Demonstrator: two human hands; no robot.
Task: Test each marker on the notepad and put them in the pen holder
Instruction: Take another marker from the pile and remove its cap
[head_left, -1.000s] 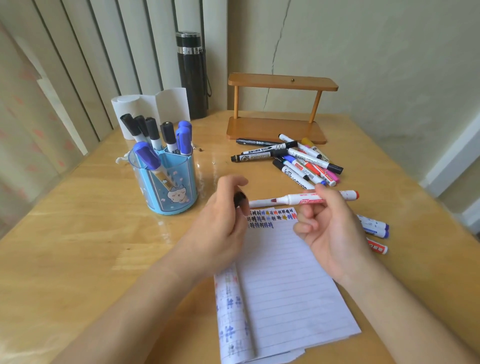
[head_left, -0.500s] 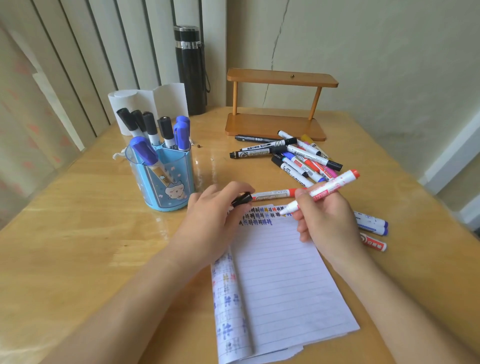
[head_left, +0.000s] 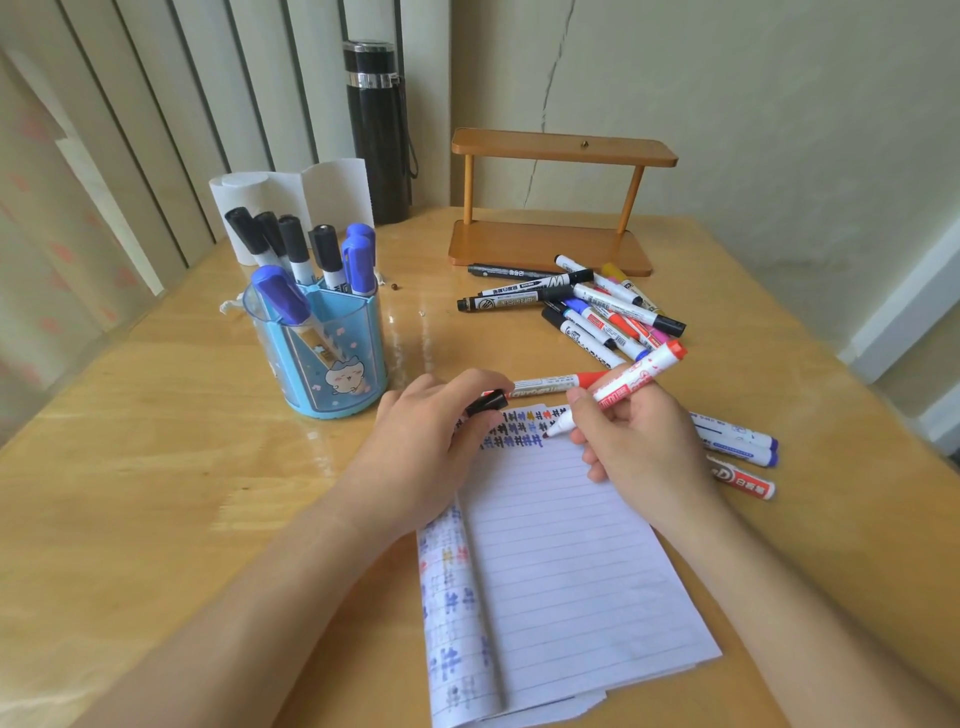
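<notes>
Red marker (head_left: 621, 388) swings from level to slanted, tip now touching notepad (head_left: 561, 545) just past right hand (head_left: 639, 447) fingertips, fingers clamped round barrel. Left hand (head_left: 421, 447) pinches black cap (head_left: 487, 402), pressing page corner. Pen holder (head_left: 332, 364) beyond left knuckles.

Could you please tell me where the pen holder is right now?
In the head view the pen holder stands left of centre on the table, between the left hand and the paper roll behind it.

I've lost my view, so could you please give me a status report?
Right hand grips red marker, tip on notepad. Left hand pinches black cap, rests on notepad. Nothing between hands and pen holder.
</notes>
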